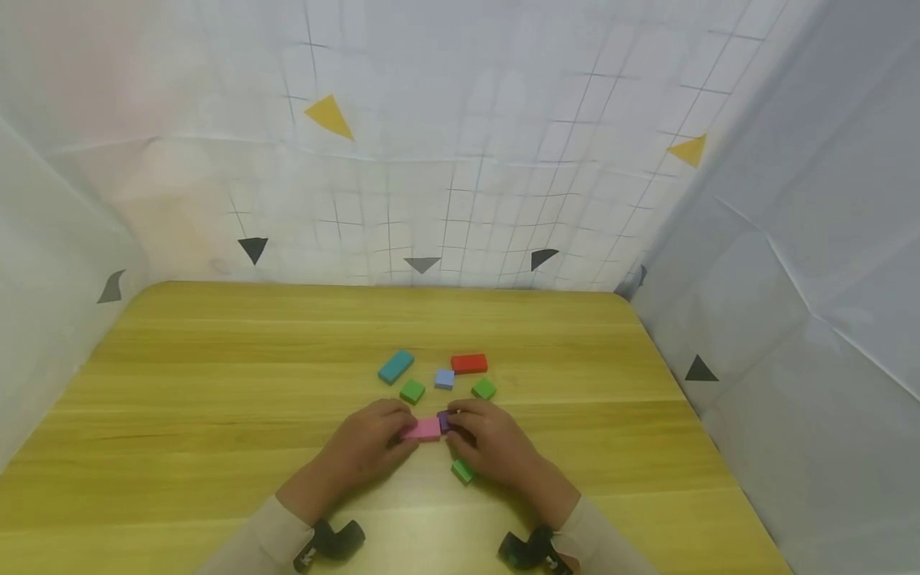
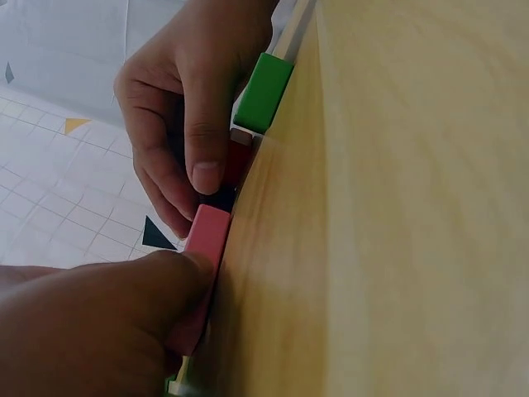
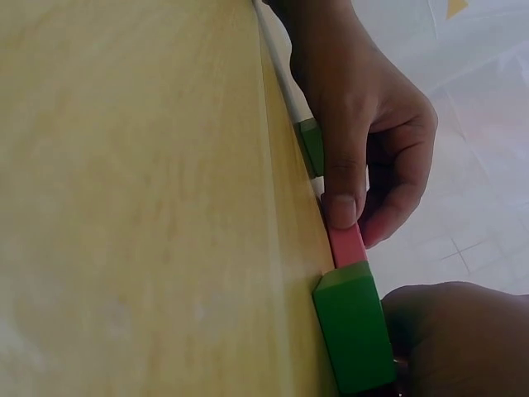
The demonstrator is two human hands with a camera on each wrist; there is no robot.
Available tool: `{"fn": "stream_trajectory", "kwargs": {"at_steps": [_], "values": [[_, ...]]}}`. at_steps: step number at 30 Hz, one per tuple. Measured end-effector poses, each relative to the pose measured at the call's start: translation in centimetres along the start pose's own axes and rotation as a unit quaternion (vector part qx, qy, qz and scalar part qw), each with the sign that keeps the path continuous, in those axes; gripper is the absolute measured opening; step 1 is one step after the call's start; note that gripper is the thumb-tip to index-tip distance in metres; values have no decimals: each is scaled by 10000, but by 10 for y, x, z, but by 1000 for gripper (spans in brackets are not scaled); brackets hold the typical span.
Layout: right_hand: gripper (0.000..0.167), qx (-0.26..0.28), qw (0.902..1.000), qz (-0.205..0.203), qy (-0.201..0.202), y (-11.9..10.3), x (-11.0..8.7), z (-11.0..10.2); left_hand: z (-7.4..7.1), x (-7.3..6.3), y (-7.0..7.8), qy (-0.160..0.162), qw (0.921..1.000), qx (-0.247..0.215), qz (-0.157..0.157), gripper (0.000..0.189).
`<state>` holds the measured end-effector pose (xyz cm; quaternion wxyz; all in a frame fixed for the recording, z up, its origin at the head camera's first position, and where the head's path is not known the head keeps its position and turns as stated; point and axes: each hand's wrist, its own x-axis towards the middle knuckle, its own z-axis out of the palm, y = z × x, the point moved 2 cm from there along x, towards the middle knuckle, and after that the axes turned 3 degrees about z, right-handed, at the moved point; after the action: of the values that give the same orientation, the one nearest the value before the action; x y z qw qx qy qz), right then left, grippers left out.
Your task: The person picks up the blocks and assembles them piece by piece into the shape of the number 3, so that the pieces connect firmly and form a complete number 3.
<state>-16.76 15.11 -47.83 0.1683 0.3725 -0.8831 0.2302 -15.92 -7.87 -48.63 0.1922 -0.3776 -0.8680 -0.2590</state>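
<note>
My left hand (image 1: 368,444) pinches a pink rectangular block (image 1: 427,430) by its left end, thumb on the near side. The block lies flat on the table. My right hand (image 1: 496,444) holds a small dark purple block (image 1: 444,422), mostly covered by the fingers. The purple block meets the right end of the pink one, as the left wrist view also shows beside the pink block (image 2: 212,230). Close to the right thumb, on the near side, lies a green block (image 1: 462,472); it hides part of the pair in the right wrist view.
Beyond the hands, a teal block (image 1: 396,366), a red block (image 1: 469,364), a light blue block (image 1: 444,379) and two green blocks, one left (image 1: 413,391) and one right (image 1: 484,389), lie on the wooden table (image 1: 216,383). White sheets (image 1: 460,216) hang behind and beside it.
</note>
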Motion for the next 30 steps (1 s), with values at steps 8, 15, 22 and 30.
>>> {"fn": "stream_trajectory", "kwargs": {"at_steps": [8, 15, 22, 30], "values": [[18, -32, 9999, 76, 141, 1, 2, 1, 0, 2, -1, 84, 10000, 24, -11, 26], [17, 101, 9997, 115, 201, 2, 2, 3, 1, 3, -2, 62, 9997, 60, -247, 24], [17, 223, 9992, 92, 303, 4, 2, 5, 3, 3, -4, 120, 9995, 107, -288, 24], [18, 266, 9990, 120, 343, 4, 2, 6, 3, 5, -4, 152, 9993, 103, -325, 24]]}}
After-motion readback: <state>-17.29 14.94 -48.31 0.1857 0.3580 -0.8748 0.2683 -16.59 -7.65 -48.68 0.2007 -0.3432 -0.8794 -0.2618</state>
